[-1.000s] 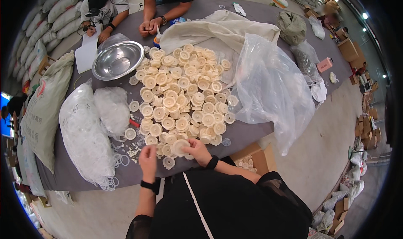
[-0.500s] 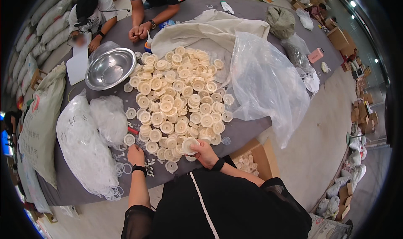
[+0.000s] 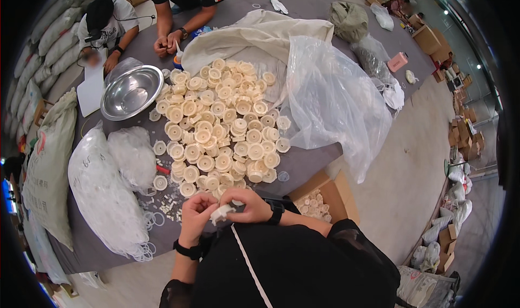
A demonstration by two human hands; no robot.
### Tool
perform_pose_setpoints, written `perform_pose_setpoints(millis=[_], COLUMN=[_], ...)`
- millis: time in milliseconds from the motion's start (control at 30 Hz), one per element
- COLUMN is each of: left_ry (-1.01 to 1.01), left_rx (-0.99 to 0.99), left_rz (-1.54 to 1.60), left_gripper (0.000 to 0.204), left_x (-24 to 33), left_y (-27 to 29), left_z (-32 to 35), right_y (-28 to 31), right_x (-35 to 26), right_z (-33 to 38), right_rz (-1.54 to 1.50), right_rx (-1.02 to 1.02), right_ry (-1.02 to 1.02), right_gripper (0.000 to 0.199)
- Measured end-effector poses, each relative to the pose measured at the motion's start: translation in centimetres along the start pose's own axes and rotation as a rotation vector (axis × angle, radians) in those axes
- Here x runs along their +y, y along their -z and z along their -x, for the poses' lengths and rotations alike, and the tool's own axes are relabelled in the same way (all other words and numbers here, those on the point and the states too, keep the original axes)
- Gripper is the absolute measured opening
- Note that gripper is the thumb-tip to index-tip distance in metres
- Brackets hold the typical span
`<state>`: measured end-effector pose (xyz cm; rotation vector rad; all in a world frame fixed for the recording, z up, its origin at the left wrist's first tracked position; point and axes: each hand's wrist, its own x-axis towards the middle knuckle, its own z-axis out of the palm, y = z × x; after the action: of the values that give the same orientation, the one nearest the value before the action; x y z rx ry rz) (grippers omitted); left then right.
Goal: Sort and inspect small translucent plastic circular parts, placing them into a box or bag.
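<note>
Close before my body, the fingers of my left hand (image 3: 196,213) and my right hand (image 3: 250,206) are pinched together on one cream wheel-like part (image 3: 221,214), which lies between them, tilted, showing its edge. Small white pieces (image 3: 170,209) lie nearer to my left hand, and the pile of similar parts (image 3: 218,130) spreads directly beyond both hands.

Blk L wristband (image 3: 187,250) just behind L fingers (image 3: 201,202); blk R wristband (image 3: 277,212) behind R fingers (image 3: 239,195). Farther back from both: blk top (image 3: 303,270) w/ thin wht stripe (image 3: 250,264) down front, starting nr fingers; sheer blk slvs (image 3: 374,249).
</note>
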<state>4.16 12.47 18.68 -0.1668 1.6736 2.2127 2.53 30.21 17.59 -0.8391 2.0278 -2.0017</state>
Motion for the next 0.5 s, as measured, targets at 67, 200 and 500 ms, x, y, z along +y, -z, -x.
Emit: perform_pose_setpoints(millis=[67, 200, 500], left_ry=[-0.033, -0.225, -0.204], left_rx=[-0.041, -0.024, -0.047], left_rz=[-0.055, -0.119, 0.043], left_gripper=[0.008, 0.009, 0.01], left_x=[0.4, 1.1, 0.7], left_y=[0.2, -1.0, -1.8], left_z=[1.1, 2.5, 4.0], right_y=[0.1, 0.1, 0.3], right_x=[-0.5, -1.9, -3.1], right_z=[0.2, 0.3, 0.8], right_rz=[-0.012, -0.018, -0.04], right_rx=[-0.059, -0.1, -0.127], right_ry=[0.045, 0.214, 0.277], right_gripper=[0.02, 0.022, 0.022])
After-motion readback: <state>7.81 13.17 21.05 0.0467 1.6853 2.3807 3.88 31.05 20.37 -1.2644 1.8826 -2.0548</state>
